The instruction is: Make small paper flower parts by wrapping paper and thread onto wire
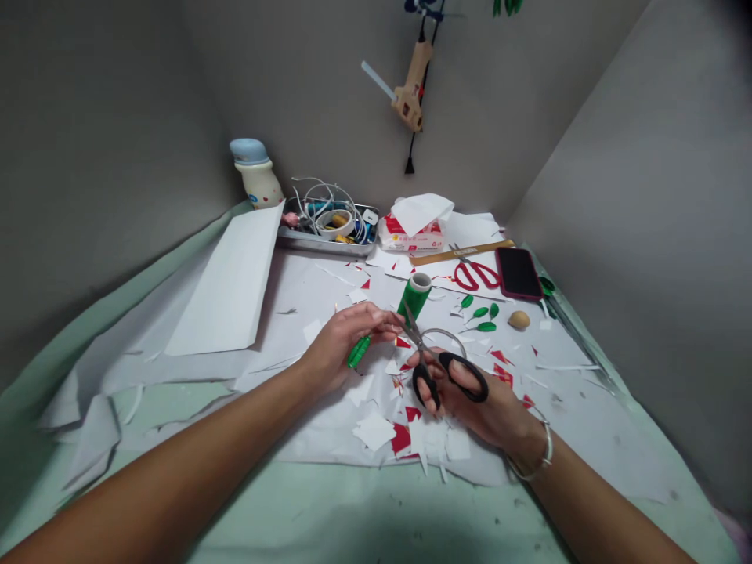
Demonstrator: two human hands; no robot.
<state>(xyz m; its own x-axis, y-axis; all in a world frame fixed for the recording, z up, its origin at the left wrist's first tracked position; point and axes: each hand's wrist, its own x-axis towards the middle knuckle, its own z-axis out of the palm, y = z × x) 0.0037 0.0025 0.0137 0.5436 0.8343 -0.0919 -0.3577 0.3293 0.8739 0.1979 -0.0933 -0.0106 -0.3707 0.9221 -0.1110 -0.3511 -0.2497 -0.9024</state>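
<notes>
While the right hand [470,401] had its fingers through the spread handle loops of the black-handled scissors [421,345], their slightly parted blades pointed forward and leftward, to the left fingertips. The left hand [339,335], fingers bent, grasped a small green bundle [359,352]; anything finer there was indistinct. Just beyond, the green spool [414,294] stood on the worktop [264,509].

Left hand [344,333] partly hides the green piece [359,352]
</notes>
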